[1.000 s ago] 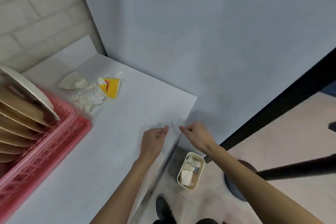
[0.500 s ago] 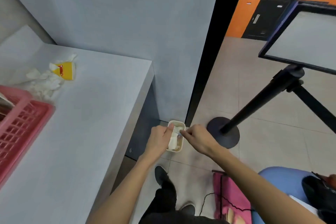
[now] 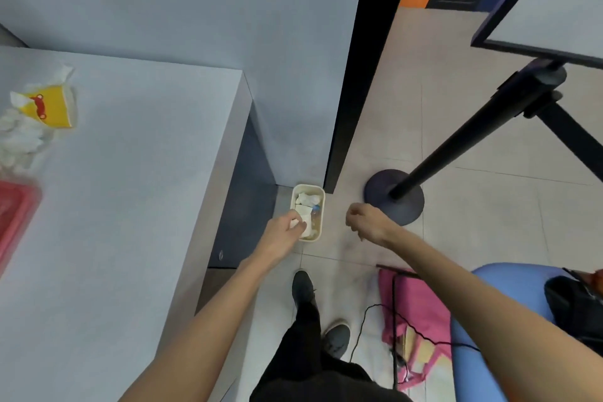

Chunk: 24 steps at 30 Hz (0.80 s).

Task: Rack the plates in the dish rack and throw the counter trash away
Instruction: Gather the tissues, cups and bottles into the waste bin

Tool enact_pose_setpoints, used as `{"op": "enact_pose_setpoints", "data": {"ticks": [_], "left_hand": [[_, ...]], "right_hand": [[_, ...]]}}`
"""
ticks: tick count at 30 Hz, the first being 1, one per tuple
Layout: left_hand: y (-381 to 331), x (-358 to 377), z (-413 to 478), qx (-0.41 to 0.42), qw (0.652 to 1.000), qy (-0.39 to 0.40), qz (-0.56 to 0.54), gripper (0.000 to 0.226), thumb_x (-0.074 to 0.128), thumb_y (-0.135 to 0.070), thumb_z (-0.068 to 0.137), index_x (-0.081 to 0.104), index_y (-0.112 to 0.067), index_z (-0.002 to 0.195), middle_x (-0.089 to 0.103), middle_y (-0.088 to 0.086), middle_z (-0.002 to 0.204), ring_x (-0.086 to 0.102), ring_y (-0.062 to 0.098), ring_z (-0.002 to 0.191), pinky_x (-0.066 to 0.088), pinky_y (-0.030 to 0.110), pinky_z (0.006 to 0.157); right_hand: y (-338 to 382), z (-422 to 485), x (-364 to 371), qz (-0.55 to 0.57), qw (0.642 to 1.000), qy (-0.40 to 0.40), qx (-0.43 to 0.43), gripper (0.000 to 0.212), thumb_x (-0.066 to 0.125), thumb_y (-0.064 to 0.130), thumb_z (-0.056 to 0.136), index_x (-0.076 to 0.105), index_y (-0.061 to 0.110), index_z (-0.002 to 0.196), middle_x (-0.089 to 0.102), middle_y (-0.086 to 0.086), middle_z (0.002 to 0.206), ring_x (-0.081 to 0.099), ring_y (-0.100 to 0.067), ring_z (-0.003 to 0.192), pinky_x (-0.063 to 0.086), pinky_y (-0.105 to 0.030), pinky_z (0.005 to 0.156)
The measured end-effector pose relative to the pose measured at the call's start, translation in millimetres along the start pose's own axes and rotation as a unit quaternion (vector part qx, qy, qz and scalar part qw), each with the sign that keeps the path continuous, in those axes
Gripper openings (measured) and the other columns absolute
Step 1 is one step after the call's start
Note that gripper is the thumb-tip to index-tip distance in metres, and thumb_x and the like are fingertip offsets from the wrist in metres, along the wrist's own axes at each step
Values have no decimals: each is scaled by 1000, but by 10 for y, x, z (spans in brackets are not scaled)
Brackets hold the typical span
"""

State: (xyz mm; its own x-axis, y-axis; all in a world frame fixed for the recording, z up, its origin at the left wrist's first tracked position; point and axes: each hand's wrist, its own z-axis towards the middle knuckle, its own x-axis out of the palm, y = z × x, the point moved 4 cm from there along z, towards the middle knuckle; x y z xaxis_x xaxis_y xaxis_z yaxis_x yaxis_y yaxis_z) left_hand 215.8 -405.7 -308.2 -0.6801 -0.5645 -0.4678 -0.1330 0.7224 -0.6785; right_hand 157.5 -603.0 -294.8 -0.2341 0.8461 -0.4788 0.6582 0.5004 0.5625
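Observation:
A small cream trash bin (image 3: pixel 318 192) stands on the floor beside the counter, with white paper and a bottle inside. My left hand (image 3: pixel 283 232) hovers over the bin's near left edge and pinches a small white scrap of paper (image 3: pixel 294 222). My right hand (image 3: pixel 363 220) hangs to the right of the bin with fingers loosely curled and nothing in it. On the white counter (image 3: pixel 137 173) at the far left lie a yellow paper wrapper (image 3: pixel 54 106) and crumpled white tissues (image 3: pixel 19 140). The pink dish rack (image 3: pixel 14 215) shows only a corner at the left edge.
A black stanchion base (image 3: pixel 396 196) with a slanted pole stands right of the bin. A black door frame (image 3: pixel 359 75) rises behind it. A pink bag (image 3: pixel 414 320) with a black cable, a blue chair (image 3: pixel 496 336) and my shoes (image 3: pixel 303 287) lie near on the tiled floor.
The view swung from the counter to the floor. Both hands moved off the counter edge to above the bin, then apart; my right hand now hangs right of the bin.

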Motion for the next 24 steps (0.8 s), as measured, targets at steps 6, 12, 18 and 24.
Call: {"op": "enact_pose_setpoints", "data": {"ticks": [6, 12, 18, 24], "left_hand": [[451, 178, 742, -35, 999, 10, -6, 20, 63, -10, 88, 60, -19, 106, 65, 6, 103, 57, 15, 75, 43, 17, 53], [1015, 581, 1549, -66, 998, 10, -15, 23, 67, -11, 86, 61, -21, 106, 66, 5, 104, 63, 16, 76, 46, 16, 54], [1509, 939, 2461, -82, 996, 24, 5, 23, 66, -10, 86, 61, -19, 106, 65, 7, 102, 63, 22, 81, 50, 27, 62], [1913, 1108, 3188, -137, 987, 12, -79, 41, 64, 0, 83, 57, -19, 119, 59, 4, 107, 59, 20, 87, 51, 26, 49]], "right_hand": [[-447, 743, 237, 43, 996, -1, 77, 8, 52, 8, 88, 56, 10, 81, 58, -10, 75, 50, -22, 54, 36, -24, 45], [-894, 1559, 689, 28, 993, 43, 111, 9, 55, 14, 88, 63, 12, 82, 70, -19, 88, 58, -19, 53, 38, -23, 50], [-1185, 2490, 1031, 35, 992, 52, 107, 11, 56, 13, 88, 65, 8, 94, 69, -15, 90, 60, -17, 52, 41, -23, 49], [-1521, 3012, 1414, 66, 985, 64, 146, 11, 53, 8, 89, 63, 10, 93, 66, -16, 103, 61, -18, 54, 38, -13, 37]]}}
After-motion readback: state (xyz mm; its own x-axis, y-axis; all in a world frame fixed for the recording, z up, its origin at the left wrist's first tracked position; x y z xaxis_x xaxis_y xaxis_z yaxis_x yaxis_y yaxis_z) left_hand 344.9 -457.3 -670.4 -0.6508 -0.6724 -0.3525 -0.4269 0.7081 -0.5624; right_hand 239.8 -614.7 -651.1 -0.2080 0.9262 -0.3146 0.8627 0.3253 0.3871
